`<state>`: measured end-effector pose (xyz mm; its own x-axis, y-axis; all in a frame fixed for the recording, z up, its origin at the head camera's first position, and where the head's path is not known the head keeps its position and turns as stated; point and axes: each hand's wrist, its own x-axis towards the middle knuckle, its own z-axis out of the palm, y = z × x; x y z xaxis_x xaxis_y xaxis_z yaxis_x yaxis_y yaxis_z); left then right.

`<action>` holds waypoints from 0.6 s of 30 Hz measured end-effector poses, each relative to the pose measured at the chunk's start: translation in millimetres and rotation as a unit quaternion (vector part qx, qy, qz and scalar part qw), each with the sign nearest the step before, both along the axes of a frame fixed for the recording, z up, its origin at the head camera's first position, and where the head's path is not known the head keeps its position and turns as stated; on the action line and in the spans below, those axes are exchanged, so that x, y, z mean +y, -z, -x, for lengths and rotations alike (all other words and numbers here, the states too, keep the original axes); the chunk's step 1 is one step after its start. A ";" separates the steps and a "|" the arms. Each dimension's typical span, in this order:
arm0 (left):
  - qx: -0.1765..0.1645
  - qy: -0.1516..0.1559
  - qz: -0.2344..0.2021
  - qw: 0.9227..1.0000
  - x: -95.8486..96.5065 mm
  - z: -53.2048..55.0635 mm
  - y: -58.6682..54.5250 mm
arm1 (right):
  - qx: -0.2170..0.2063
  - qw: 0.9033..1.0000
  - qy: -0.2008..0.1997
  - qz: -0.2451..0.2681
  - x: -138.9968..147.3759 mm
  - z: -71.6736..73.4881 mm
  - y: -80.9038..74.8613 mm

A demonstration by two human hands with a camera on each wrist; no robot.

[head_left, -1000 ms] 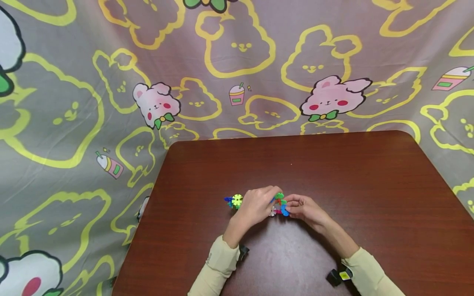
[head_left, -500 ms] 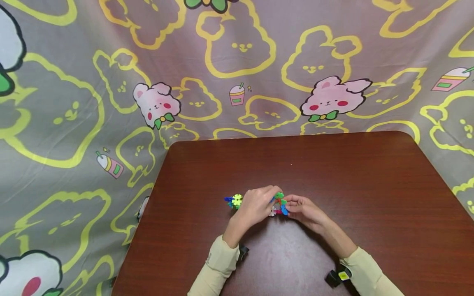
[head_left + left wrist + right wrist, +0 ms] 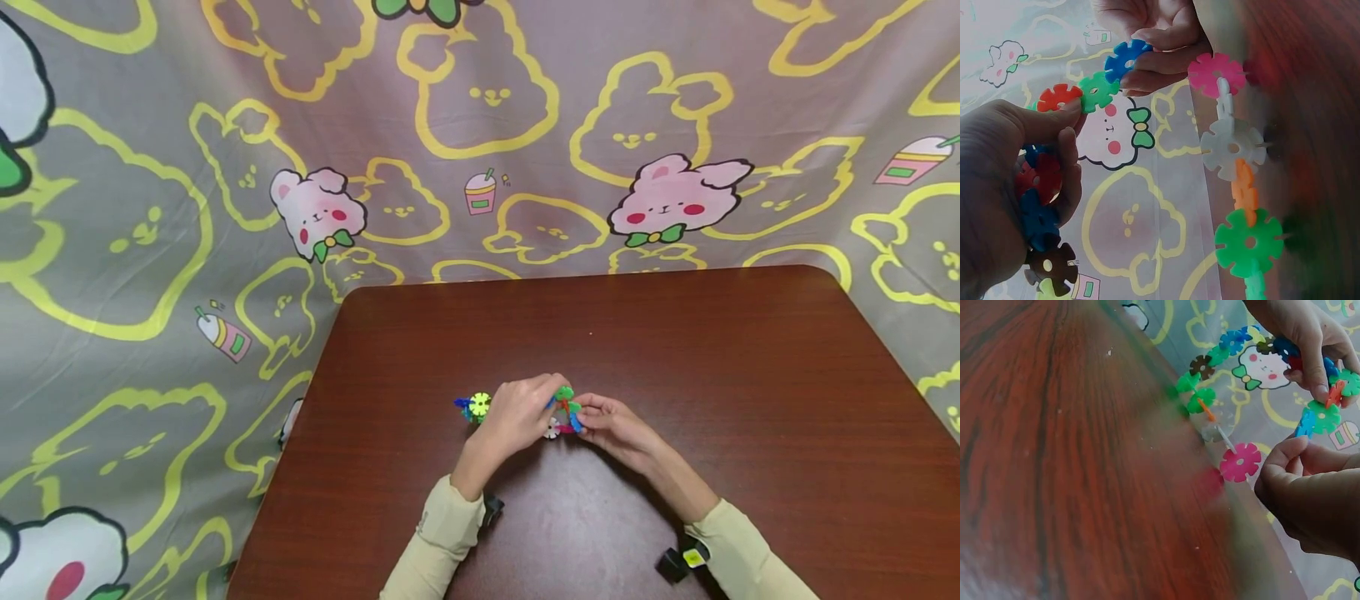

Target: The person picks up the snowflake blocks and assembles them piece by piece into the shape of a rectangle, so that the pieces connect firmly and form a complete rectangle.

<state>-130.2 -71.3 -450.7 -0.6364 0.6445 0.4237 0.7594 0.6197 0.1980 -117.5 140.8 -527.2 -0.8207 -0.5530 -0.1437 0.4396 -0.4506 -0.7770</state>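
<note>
A chain of colourful notched snowflake discs curves in a loop between the hands. My left hand (image 3: 521,412) grips one stretch of it, the thumb on an orange-red disc (image 3: 1060,97) with several discs running under the palm. My right hand (image 3: 618,427) pinches a blue disc (image 3: 1305,423) at the chain's end, beside a green disc (image 3: 1324,417). A pink disc (image 3: 1240,462) forms the other end, standing close by the right fingertips. From it the chain runs on through a whitish disc (image 3: 1233,148), an orange disc (image 3: 1245,192) and a green disc (image 3: 1249,242).
The loop sits at the middle of a brown wooden table (image 3: 637,333). A yellow disc (image 3: 480,405) on the chain's left bend shows beyond the left hand. A patterned cloth (image 3: 525,108) hangs behind the table and along its sides.
The chain's green and blue discs by the fingers have risen slightly. The right hand and forearm have shifted a little to the left; the left hand stays almost in place.
</note>
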 end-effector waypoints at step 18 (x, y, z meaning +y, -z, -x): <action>0.003 0.010 0.021 1.000 -0.7 1.3 -0.8 | -0.008 0.998 0.058 -0.027 -1.7 -3.8 4.3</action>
